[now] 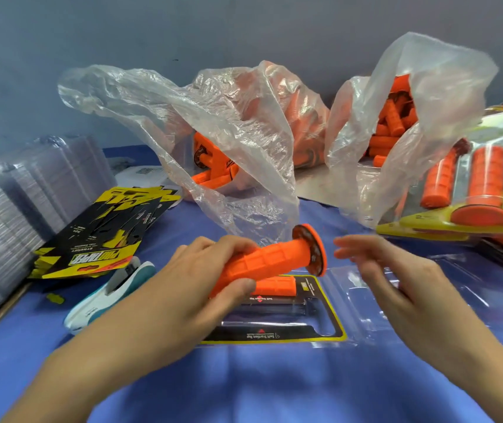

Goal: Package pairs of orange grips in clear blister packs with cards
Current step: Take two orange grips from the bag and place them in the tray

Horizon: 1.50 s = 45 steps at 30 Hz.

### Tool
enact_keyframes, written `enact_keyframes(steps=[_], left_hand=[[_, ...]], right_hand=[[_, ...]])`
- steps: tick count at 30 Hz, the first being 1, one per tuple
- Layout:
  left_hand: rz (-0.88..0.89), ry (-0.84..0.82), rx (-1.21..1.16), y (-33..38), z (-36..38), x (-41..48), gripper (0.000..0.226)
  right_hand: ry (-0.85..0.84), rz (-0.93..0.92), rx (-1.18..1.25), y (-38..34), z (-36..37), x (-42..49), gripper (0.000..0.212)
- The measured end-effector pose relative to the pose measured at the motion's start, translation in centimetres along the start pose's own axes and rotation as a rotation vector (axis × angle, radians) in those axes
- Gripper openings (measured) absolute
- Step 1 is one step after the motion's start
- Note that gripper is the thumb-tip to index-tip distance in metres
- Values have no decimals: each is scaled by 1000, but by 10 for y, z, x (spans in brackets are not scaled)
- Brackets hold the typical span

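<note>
My left hand (201, 279) grips an orange grip (271, 257) by its plain end, its flange pointing up and right. It hovers over an open clear blister pack (363, 309) lying on the blue cloth, with a black and yellow card (320, 328) in its left half. A second orange grip (277, 286) lies in the pack under the held one. My right hand (396, 285) floats just right of the flange, fingers relaxed, holding nothing.
Two clear bags of orange grips (244, 123) (393, 123) stand behind. Finished packs (473, 190) pile up at the right. A stack of cards (106, 233), empty blister stacks (15, 209) and a white and teal stapler (113, 291) lie at the left.
</note>
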<state>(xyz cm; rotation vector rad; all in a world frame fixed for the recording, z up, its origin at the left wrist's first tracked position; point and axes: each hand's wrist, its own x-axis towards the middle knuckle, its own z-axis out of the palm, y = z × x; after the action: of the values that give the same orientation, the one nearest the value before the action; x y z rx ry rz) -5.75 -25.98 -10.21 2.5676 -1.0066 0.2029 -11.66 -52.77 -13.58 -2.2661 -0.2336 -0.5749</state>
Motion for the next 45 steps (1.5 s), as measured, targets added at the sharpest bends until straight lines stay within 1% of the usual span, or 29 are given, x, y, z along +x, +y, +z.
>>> enact_keyframes(steps=[2,4,5,8,12,21,25,30,35,38,41,43,45], left_hand=[[47,-76,32,-5,0,-2,32],[73,-147,47,-6,3,-4,31],[81,-169,62,-7,5,-6,33],[91,-218,58,-8,11,-9,41],[114,-247,24,-10,14,-11,40],[108,-255,-6,-4,26,-14,37],[116,-259,15,0,35,-14,41],[120,-213,42,-2,41,-16,41],[124,-160,27,-3,35,-14,33],[122,-123,8,-9,25,-14,32],[138,-18,-18,-9,18,-20,26],[200,68,1,-4,23,-30,21],[292,142,88,2,37,-39,25]], right_hand=[[-84,-127,-250,11,-1,-8,47],[-159,-260,-430,18,2,-15,52],[-200,-287,-465,20,2,-17,57],[-288,-290,-494,22,2,-20,69],[-291,-336,-514,25,6,-24,65],[-261,-365,-498,27,8,-30,53],[-246,-361,-510,25,10,-31,49],[-237,-354,-492,26,10,-32,46],[-228,-338,-482,23,10,-33,40],[-229,-334,-481,24,9,-34,39],[-223,-331,-469,25,8,-34,39],[-219,-331,-480,25,9,-34,39],[-224,-328,-493,24,9,-33,40]])
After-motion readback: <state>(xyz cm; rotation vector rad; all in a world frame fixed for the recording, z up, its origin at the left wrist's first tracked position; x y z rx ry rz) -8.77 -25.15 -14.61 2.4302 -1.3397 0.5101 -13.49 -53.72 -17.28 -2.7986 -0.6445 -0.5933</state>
